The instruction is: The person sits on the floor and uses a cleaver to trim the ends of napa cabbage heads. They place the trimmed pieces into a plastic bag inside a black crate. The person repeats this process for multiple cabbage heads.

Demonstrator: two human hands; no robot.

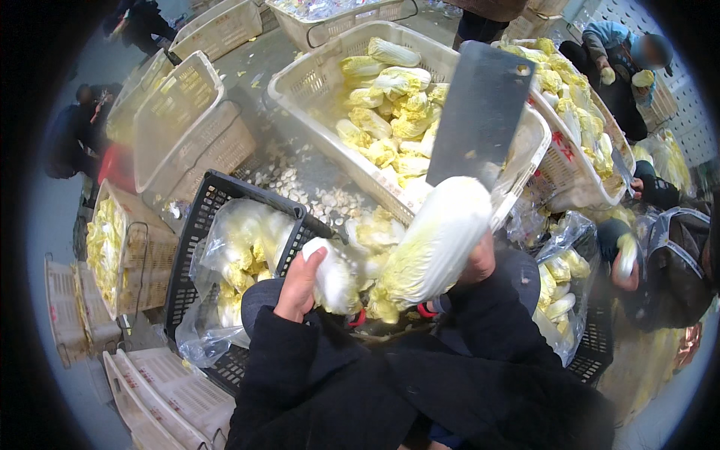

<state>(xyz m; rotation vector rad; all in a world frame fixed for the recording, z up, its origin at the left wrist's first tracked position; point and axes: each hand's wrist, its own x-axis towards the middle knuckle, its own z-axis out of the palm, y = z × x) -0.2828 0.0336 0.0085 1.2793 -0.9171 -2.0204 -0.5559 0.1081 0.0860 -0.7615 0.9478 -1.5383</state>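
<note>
My left hand [298,284] grips a small, pale Chinese cabbage [334,278], its thumb over the white base. A larger Chinese cabbage [433,242] slants across the middle, white base up and leafy yellow tip down. Behind it my right hand [479,260] is partly hidden. A cleaver [481,109] rises beyond that cabbage, its broad dark blade upright; the handle is out of sight behind the cabbage, where my right hand is closed. Whether this hand also bears the large cabbage cannot be told. Loose yellow leaves [374,233] lie beyond and between the hands.
A large white plastic crate [315,132] of cabbages stands ahead. Black crates with bag-lined cabbages flank my knees, left [194,247] and right [596,343]. Cut stem slices [298,191] litter the floor. Co-workers handle cabbages at the right [624,270] and upper right [619,62].
</note>
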